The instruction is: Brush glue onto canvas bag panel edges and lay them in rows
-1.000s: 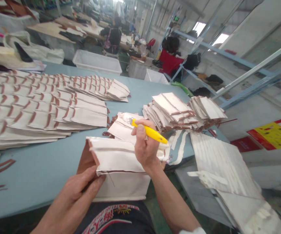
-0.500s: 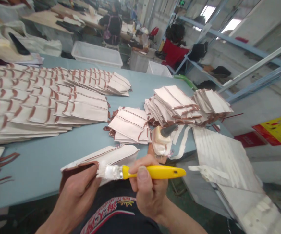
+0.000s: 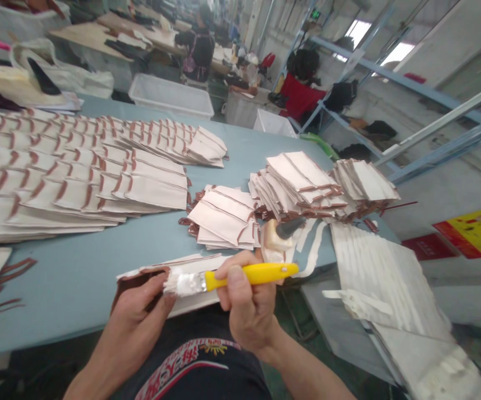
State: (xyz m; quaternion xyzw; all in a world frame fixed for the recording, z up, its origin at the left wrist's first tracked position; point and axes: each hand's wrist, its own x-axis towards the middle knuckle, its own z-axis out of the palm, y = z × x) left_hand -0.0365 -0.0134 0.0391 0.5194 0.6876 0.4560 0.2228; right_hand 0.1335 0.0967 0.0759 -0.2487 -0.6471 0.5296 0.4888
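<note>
My right hand (image 3: 246,300) is closed around the yellow handle of a paintbrush (image 3: 251,274), whose bristles are caked in white. The bristle tip lies against the edge of a white fabric piece with brown trim (image 3: 199,300), right by my left fingertips. Between its thumb and fingers, my left hand (image 3: 143,308) grips that piece at its raised brown-lined end. The piece rests near the table's front edge, partly hidden by both hands. Just beyond it sits a small stack of similar white pieces (image 3: 221,214).
Overlapping rows of white pieces (image 3: 74,172) cover the table's left side. More stacks (image 3: 296,180) stand at the right. A pale block with a dark cone (image 3: 280,236) sits near my right hand. A white-strip-covered board (image 3: 390,272) lies right. Another person (image 3: 199,47) is far back.
The brush and my right hand have shifted left and slightly up, with the handle now tilted upward at its right end. The fabric piece has turned slightly in my left hand.
</note>
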